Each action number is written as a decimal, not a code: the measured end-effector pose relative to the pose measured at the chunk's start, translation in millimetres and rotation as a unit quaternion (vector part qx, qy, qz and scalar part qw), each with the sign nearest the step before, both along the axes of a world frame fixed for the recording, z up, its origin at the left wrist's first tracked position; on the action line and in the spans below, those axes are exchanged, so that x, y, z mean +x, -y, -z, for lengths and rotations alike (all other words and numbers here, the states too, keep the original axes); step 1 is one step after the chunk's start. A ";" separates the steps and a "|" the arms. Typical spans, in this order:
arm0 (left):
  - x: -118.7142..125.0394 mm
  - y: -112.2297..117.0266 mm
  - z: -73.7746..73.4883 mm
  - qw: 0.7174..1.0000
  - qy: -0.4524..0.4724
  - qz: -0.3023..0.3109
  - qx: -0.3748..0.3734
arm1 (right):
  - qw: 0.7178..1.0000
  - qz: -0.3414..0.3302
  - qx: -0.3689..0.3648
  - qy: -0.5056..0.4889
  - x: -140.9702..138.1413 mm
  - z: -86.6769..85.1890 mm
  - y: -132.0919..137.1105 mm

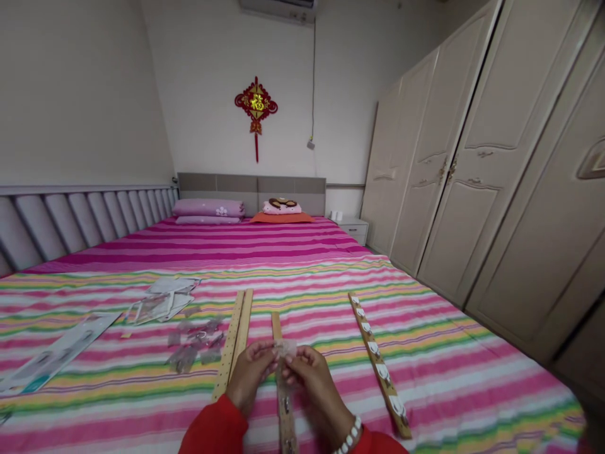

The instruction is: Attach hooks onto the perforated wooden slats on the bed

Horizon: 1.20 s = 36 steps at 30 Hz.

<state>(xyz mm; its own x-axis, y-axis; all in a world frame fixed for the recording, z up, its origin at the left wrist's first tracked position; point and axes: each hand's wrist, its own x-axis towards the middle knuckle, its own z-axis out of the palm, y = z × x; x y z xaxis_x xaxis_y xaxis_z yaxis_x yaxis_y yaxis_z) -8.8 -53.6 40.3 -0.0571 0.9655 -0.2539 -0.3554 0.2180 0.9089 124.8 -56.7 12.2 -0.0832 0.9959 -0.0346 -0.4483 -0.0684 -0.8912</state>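
My left hand [255,371] and my right hand [312,379] pinch a small clear plastic bag [287,348] between their fingertips. What lies inside the bag is too small to make out. Directly beneath them, a narrow wooden strip [286,422] with small metal pieces along it rests on the bedspread. Left of my left hand lie two bare wooden strips [231,343], one with rows of holes. Farther left is a pile of small clear bags [196,340]. To the right, another wooden strip [378,359] carries a row of white hooks.
The striped bedspread [439,353] covers the bed. Flat plastic packaging [165,297] and a long printed package [59,350] lie at the left. Pillows [208,209] stand by the headboard [212,183]. A wardrobe [454,170] lines the right side, with a nightstand [353,229] beyond the bed.
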 end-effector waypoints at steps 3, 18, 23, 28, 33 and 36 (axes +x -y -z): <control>-0.5 -1.6 2.8 1.000 -0.007 0.012 -0.001 | 1.000 0.014 -0.013 -0.020 0.9 -4.9 -8.9; -13.1 -52.4 9.0 0.985 -0.135 0.103 0.031 | 0.993 -0.040 0.002 0.110 7.9 1.6 -69.6; -12.0 -59.5 26.6 0.991 -0.115 0.066 -0.003 | 0.996 -0.003 -0.026 0.087 2.3 16.7 -79.2; -8.9 -63.1 41.0 0.991 -0.129 0.029 -0.024 | 0.995 0.011 -0.041 0.091 -3.8 35.1 -84.5; -6.8 -68.0 48.7 0.987 -0.160 0.016 -0.031 | 0.992 0.022 -0.038 0.117 -7.6 47.8 -91.6; -5.2 -70.3 50.7 0.983 -0.178 0.008 -0.039 | 0.991 0.029 -0.036 0.125 -8.6 51.6 -94.2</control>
<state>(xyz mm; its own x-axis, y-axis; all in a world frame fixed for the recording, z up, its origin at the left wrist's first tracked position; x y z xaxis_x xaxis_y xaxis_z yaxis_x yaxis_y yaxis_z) -14.0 16.8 -10.4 -0.1406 0.9457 -0.2931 -0.0141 0.2941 0.9557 116.2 37.5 -39.4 -0.0057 0.9930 -0.1176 -0.2187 -0.1160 -0.9689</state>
